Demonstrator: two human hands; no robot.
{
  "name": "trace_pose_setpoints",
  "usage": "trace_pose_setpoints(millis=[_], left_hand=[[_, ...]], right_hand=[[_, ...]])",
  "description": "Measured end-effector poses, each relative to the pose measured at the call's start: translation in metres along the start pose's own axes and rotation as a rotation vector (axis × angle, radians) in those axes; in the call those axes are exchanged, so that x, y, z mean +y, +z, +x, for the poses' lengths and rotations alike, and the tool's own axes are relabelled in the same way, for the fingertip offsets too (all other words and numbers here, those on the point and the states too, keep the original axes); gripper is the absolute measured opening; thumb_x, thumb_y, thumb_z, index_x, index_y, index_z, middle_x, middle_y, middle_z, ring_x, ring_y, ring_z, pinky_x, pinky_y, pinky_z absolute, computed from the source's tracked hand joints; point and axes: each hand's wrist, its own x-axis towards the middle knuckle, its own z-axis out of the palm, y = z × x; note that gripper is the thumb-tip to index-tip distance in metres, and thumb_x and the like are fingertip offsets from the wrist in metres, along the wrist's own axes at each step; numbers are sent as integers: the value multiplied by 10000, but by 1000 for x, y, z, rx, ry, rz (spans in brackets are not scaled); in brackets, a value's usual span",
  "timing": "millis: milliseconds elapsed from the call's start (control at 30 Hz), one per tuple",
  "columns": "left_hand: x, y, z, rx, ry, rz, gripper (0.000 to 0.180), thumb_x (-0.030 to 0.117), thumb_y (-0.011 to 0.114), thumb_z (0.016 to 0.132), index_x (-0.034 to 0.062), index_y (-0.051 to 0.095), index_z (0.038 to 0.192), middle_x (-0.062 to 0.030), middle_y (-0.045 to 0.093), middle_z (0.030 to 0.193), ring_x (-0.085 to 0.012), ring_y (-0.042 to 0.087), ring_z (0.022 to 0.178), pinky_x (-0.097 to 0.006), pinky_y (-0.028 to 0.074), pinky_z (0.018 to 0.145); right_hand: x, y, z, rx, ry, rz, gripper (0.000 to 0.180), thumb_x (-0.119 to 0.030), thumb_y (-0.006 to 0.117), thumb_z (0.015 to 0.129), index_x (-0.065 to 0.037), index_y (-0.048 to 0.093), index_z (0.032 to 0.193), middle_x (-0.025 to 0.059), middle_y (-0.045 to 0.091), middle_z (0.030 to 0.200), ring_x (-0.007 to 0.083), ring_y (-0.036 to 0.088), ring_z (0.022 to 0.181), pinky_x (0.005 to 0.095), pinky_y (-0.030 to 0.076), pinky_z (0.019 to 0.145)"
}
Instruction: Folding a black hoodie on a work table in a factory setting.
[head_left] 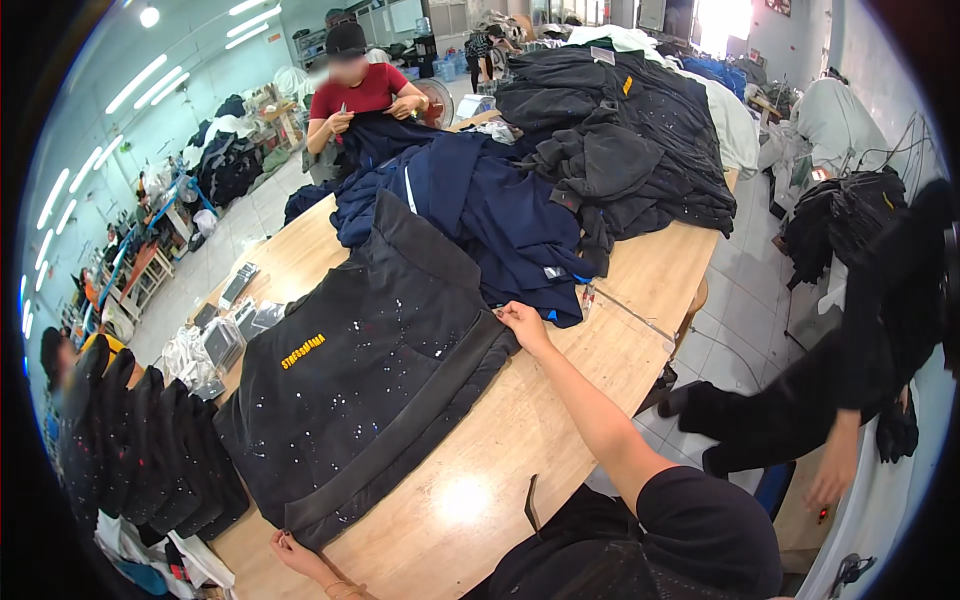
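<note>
The wearer shows one left hand (294,553) and one right hand (524,325). One spread-out black garment (370,390) bears one line of yellow lettering (303,352); one co-worker (366,93) wears red.

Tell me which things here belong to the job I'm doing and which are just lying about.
Job:
- speckled garment
- left hand, at the hem's near corner
- right hand, at its far corner
- table

Seemingly lying about:
- plastic bags
- dark pile

Navy garments (480,195) lie heaped beside a taller pile of charcoal garments (640,140). Behind the navy heap stands a co-worker (345,42) in a red T-shirt (362,90), near a round fan (440,104); fluorescent tubes (136,84) line the ceiling.
</note>
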Motion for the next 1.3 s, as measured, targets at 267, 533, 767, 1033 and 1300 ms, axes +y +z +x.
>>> trace_pose_setpoints(millis=[267, 533, 767, 1033, 1300], left_hand=[[9, 3, -3, -1, -15, 31, 93, 26, 478, 913, -11, 522, 986, -87, 555, 920, -185, 541, 857, -284, 428, 812], [5, 1, -2, -2, -22, 29, 101, 39, 475, 920, -13, 522, 993, -92, 562, 923, -194, 547, 868, -292, 430, 824], [3, 1, -1, 0, -10, 25, 110, 39, 467, 920, -12, 525, 999, -93, 565, 923, -193, 548, 867, -293, 432, 825], [8, 1, -2, 16, 12, 28, 107, 27, 465, 913, -9, 523, 996, -82, 557, 908, -181, 538, 846, -283, 429, 800], [16, 2, -6, 11, -13, 12, 101, 27, 466, 910, -8, 520, 988, -75, 554, 893, -169, 533, 834, -276, 426, 784]], right_hand=[[2, -1, 1, 39, -32, 110, 133, -98, 626, 870, 5, 579, 798, 25, 629, 709, 53, 522, 656, 213, 409, 613], [1, 0, 0, 35, -16, 83, 116, -73, 610, 865, 11, 574, 794, 31, 633, 708, 58, 535, 658, 214, 415, 615], [2, 0, 1, 24, 2, 92, 104, -66, 603, 866, 12, 577, 804, 47, 655, 747, 73, 572, 690, 218, 439, 652], [1, 2, 2, 20, 1, 102, 100, -70, 603, 862, 6, 577, 802, 40, 651, 737, 64, 561, 679, 215, 430, 637], [10, -1, 2, 30, -10, 99, 96, -76, 599, 864, 2, 582, 809, 32, 646, 721, 57, 549, 666, 214, 419, 626]])
